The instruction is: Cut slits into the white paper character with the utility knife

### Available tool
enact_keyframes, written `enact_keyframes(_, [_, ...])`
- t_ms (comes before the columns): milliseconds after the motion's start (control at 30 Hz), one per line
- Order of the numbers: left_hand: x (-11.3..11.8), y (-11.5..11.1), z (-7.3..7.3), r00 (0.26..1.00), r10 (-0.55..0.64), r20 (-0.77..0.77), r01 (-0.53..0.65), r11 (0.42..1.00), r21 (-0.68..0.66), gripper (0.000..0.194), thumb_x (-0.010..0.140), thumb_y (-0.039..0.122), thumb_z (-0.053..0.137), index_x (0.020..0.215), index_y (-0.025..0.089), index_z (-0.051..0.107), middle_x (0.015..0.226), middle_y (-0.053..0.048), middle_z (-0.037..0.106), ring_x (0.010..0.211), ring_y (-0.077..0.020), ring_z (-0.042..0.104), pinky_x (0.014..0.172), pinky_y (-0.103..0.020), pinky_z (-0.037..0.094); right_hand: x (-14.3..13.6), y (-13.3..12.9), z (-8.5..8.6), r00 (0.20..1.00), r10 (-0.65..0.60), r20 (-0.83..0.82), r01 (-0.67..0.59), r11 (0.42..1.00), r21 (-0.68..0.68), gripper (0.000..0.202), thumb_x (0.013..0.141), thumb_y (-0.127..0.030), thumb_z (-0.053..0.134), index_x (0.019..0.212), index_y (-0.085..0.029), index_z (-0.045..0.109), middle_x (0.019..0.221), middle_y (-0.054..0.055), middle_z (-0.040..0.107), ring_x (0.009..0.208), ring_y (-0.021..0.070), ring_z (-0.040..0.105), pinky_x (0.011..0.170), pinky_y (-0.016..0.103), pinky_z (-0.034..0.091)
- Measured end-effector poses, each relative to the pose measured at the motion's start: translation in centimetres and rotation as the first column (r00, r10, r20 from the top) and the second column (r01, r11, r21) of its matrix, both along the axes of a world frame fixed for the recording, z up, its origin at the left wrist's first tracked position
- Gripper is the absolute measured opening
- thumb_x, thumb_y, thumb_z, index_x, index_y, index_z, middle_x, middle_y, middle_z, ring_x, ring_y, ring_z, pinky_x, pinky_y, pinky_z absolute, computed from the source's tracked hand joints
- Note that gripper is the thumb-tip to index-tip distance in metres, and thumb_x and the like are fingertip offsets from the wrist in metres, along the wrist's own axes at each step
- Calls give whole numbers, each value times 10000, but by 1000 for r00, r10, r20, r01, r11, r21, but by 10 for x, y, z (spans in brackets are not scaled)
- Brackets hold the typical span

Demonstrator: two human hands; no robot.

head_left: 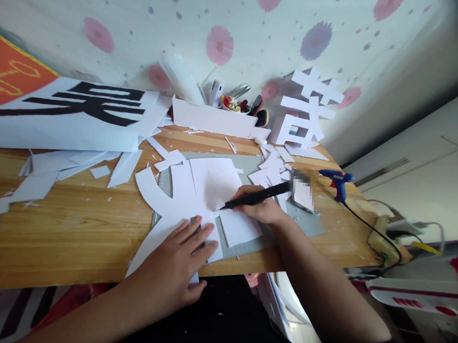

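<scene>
My right hand (pixel 263 210) grips a slim black craft knife (pixel 256 196), its pointed tip touching or just above white card. Spread out flat, my left hand (pixel 186 248) presses on a large white cut-out character (pixel 155 229) with curved strokes. Part of that cut-out is hidden under my left fingers and palm. It overlaps a white card sheet (pixel 217 176), and a grey cutting mat (pixel 243 251) lies beneath. Another white card piece (pixel 241 228) is under and beside my right hand.
A phone-like object (pixel 303 192), partly blurred out, lies right of my hand. Farther right is a blue glue gun (pixel 338 182) with its cord. White scraps (pixel 269 166) litter the wooden table (pixel 75 245). Behind stand a white three-dimensional character (pixel 303 111) and a long white box (pixel 212 118).
</scene>
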State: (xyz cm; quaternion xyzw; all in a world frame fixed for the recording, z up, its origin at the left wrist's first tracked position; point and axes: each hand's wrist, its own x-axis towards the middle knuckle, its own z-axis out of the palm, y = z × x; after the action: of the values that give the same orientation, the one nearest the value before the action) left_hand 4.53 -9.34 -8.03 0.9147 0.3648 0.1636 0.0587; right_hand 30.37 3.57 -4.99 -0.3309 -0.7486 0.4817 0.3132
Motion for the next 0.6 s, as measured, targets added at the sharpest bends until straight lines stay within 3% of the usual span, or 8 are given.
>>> enact_keyframes(367, [-1, 0, -10, 999, 6, 33, -6, 1000, -3, 670, 687, 204, 755, 1338, 205, 596, 1557, -158, 513, 1475, -434, 405, 1188, -607, 388, 3, -3, 1, 998, -42, 37, 42, 999, 21, 205, 781, -372, 796, 807, -179, 734, 763, 53, 754, 689, 188, 670, 616, 294, 528])
enact_keyframes(600, [-1, 2, -1, 1000, -10, -14, 9, 1000, -19, 654, 690, 199, 747, 1328, 200, 605, 1526, -179, 544, 1431, -457, 464, 1134, -627, 448, 3, -6, -1, 997, -83, -2, 83, 996, 22, 196, 777, -366, 802, 794, -185, 727, 758, 49, 737, 685, 189, 658, 627, 306, 520])
